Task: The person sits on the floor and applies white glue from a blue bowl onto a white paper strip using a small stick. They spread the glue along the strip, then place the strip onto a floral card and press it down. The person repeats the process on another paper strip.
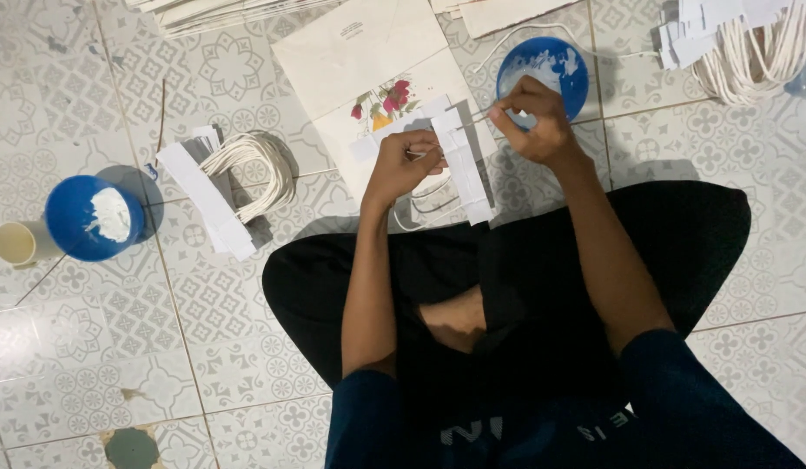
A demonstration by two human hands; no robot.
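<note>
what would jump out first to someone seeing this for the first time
At centre, the left hand grips a white paper strip, while the right hand holds a thin stick over a blue bowl of white paste. A second blue bowl sits far left on the patterned tile floor, near a bundle of white cords. A flower-printed paper bag lies flat ahead of the hands.

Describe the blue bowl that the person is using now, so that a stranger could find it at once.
Start from the person's right hand, raised above the patterned tile floor. The blue bowl lies just beyond that hand, holding white paste. A second blue bowl sits far to the left beside a cream cup, with no hand near it.
</note>
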